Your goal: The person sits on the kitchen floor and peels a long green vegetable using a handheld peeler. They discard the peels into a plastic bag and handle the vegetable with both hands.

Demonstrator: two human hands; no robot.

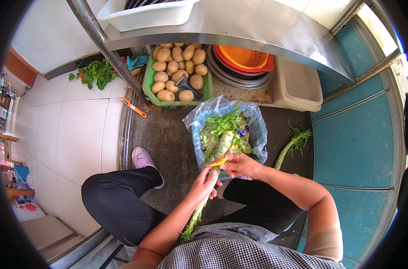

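Observation:
My left hand [204, 186] is closed around the lower part of a long green celtuce stem [225, 143], whose leafy end hangs towards my lap. My right hand [239, 165] grips an orange and yellow peeler [217, 162] that lies across the stem. Under the stem's thick end stands a blue bin [195, 134] lined with a clear plastic bag, holding leaves and peelings. Another leafy stem [284, 151] rests on the dark floor to the right of the bin.
Beyond the bin, a green crate [177, 103] holds potatoes and a dark peeler [190, 89], beside stacked basins with an orange colander [246, 55] and pale plastic containers [298, 80]. A steel shelf [224, 27] overhangs them. An orange-handled peeler [135, 108] and leafy greens [98, 72] lie at left.

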